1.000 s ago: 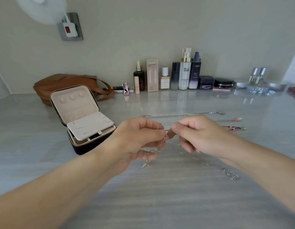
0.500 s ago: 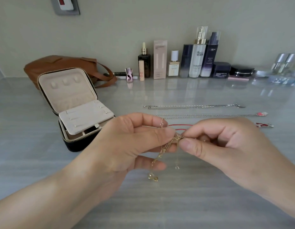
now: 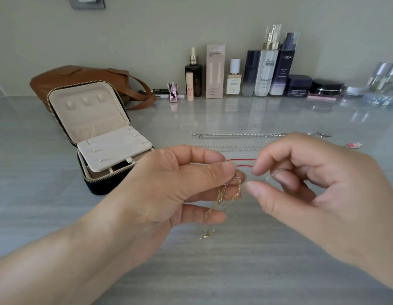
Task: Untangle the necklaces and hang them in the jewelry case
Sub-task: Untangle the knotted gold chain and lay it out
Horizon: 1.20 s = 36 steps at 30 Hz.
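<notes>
Left hand [image 3: 169,190] pinches the gold necklace [image 3: 218,200], its length hanging downward, clasp end toward the surface [image 3: 235,271]; right hand [image 3: 323,194] curls beside it, grip unclear.

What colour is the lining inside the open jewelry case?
Cream beige; the jewelry case shows best in the head view.
</notes>
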Each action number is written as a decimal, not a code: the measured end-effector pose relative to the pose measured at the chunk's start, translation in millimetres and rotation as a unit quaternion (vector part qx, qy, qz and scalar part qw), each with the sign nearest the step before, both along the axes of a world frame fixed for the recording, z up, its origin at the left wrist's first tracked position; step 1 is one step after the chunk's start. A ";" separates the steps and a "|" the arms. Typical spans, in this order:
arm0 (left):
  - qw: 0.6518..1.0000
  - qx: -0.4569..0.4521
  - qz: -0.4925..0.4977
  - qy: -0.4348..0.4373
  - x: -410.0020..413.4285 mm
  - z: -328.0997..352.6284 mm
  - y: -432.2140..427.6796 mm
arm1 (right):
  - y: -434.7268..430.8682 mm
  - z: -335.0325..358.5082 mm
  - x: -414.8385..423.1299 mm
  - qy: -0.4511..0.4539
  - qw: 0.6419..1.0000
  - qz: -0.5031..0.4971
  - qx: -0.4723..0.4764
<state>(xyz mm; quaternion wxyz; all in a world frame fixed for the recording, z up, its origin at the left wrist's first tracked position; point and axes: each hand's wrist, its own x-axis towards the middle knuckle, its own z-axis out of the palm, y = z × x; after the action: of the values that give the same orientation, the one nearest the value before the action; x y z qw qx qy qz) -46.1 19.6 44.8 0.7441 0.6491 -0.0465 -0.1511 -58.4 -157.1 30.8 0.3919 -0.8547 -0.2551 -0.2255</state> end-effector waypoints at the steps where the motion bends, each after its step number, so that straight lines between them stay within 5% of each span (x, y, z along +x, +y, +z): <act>1: 1.000 0.000 0.000 0.004 -0.2 0.2 0.1 | 0.4 -0.3 -0.3 0.005 1.000 -0.003 0.000; 9: 1.000 -0.004 0.005 0.023 -1.3 1.5 0.9 | 2.8 4.3 4.2 0.167 0.977 0.075 0.112; 21: 0.999 0.002 0.050 0.002 -0.5 1.3 -2.5 | 7.7 4.8 7.4 0.270 0.948 0.076 0.153; 36: 0.998 0.011 0.058 -0.031 1.7 1.5 -3.4 | 5.5 5.1 8.0 0.238 0.964 0.044 0.111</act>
<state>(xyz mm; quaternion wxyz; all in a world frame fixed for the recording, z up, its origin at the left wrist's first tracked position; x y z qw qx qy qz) -44.5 16.2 46.3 0.7425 0.6635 -0.0296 -0.0878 -50.4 -151.6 35.9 0.5432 -0.8227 -0.1655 -0.0253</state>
